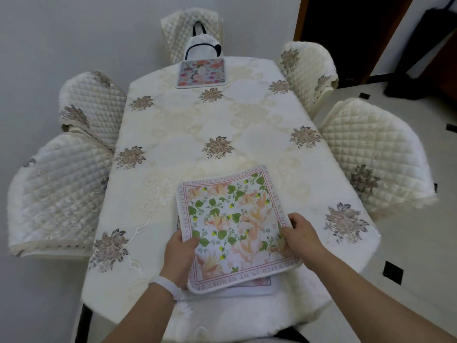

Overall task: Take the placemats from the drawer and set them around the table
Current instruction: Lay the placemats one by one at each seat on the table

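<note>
We hold the leafy placemat skewed at the table near edge, over a second placemat | our left hand pinches its left edge | our right hand pinches its right edge | pink placemat lies at far edge

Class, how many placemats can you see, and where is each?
3. The far placemat lies at the table's far end; the leafy placemat is held by the left hand and right hand at the near end; the lower placemat peeks out beneath it. More may be hidden.
</note>
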